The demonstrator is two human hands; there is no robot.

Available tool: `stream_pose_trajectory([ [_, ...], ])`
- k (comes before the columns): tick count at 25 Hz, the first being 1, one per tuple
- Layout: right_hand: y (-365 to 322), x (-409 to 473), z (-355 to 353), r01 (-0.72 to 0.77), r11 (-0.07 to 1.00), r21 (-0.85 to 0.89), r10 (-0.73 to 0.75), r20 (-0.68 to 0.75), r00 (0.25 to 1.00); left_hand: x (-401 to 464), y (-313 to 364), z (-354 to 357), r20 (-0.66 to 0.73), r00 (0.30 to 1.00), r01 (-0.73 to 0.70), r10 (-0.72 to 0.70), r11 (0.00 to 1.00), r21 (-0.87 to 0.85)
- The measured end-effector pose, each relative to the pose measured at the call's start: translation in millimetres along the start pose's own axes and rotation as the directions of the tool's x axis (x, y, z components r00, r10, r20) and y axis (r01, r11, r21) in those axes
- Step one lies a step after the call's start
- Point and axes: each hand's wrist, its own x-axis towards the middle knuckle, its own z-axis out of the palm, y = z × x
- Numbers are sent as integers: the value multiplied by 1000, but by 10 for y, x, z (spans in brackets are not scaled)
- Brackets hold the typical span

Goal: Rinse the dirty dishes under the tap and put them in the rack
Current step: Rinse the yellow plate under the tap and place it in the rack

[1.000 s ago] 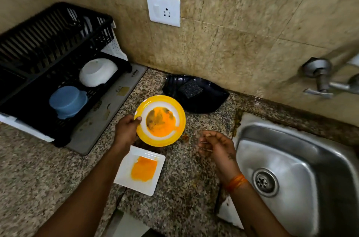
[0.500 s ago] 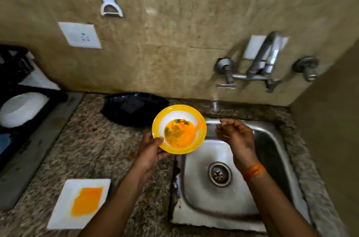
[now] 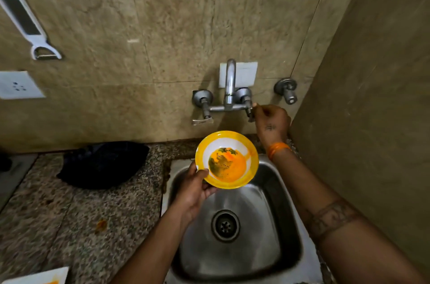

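The left hand [image 3: 194, 193] grips the yellow-rimmed bowl [image 3: 226, 159] at its near-left rim, thumb curled over the inner edge and fingers beneath. The right hand [image 3: 272, 124] is raised to the tap [image 3: 229, 95], its fingers pinching the tap's right handle [image 3: 250, 113]; the exact finger contact is partly hidden by the hand itself. An orange band [image 3: 278, 149] sits on the right wrist. With the sink [image 3: 235, 225] as landmark: the bowl is held above the sink's back edge, below and in front of the tap spout, clear of the basin floor. The bowl is round, so no long axis applies; its opening faces up and toward the camera, tilted slightly, and orange and dark green residue covers its inner bottom. The drain [image 3: 225, 225] lies at the sink's centre, directly in front of the bowl. The tap's left handle [image 3: 203, 120] is untouched behind the sink's left corner, and a separate wall valve [image 3: 287, 90] is mounted behind its right corner. To the left of the sink, on the granite desk [image 3: 69, 218], a black dish [image 3: 104, 163] rests against the wall, and an orange stain [image 3: 101, 225] marks the desk nearer the camera. The corner of a white plate [image 3: 39, 276] shows at the far near-left. On the wall far left of the sink hang a white peeler [image 3: 28, 25] and a socket [image 3: 18, 85].
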Motion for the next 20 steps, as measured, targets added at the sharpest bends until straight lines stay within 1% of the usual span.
stream_pose_trajectory([
  [2, 24, 88, 24, -86, 990, 112, 87, -12, 996, 44, 19, 93, -3, 1000, 7, -7, 1000, 0],
  [3, 51, 117, 35, -101, 988, 119, 102, 3, 995, 74, 21, 116, -6, 1000, 11, -11, 1000, 5],
  [4, 41, 118, 33, -88, 993, 78, 87, 24, 996, 103, 21, 130, -7, 1000, 17, -17, 1000, 11],
  [6, 42, 126, 69, -2, 999, -45, 5, 60, 998, 170, 23, 152, -13, 999, 30, -30, 999, 14],
  [8, 31, 124, 90, 74, 989, -130, -67, 55, 996, 243, 16, 184, -13, 999, 43, -43, 999, 1],
  [9, 80, 161, 131, 76, 985, -155, -70, 39, 997, 264, 18, 193, -12, 999, 44, -44, 999, -4],
  [10, 90, 179, 140, 46, 990, -136, -43, 25, 999, 291, 20, 197, -11, 999, 46, -46, 999, -7],
  [13, 207, 143, 104, -87, 990, 112, 81, 53, 995, 375, 0, 169, -6, 998, 60, -60, 998, -7],
  [14, 230, 13, 61, -93, 987, 128, 85, 67, 994, 404, -12, 157, -8, 998, 59, -59, 998, -9],
  [15, 273, -183, 31, -33, 997, 64, 28, 81, 996, 433, -27, 139, -12, 998, 55, -55, 998, -14],
  [16, 310, -432, -2, 89, 995, -48, -81, 151, 985, 460, -33, 118, -19, 999, 46, -46, 999, -21],
  [17, 340, -708, -40, 272, 950, -154, -216, 305, 928, 485, -27, 101, -30, 999, 34, -35, 999, -20],
  [18, 379, -984, -66, 472, 854, -217, -320, 497, 807, 510, -18, 87, -40, 999, 22, -22, 1000, -4],
  [19, 471, -1179, -70, 624, 747, -230, -349, 663, 662, 538, -18, 76, -45, 999, 12, -11, 1000, 25],
  [20, 556, -1301, -70, 703, 667, -246, -313, 764, 564, 552, -30, 72, -42, 999, 6, -3, 998, 60],
])
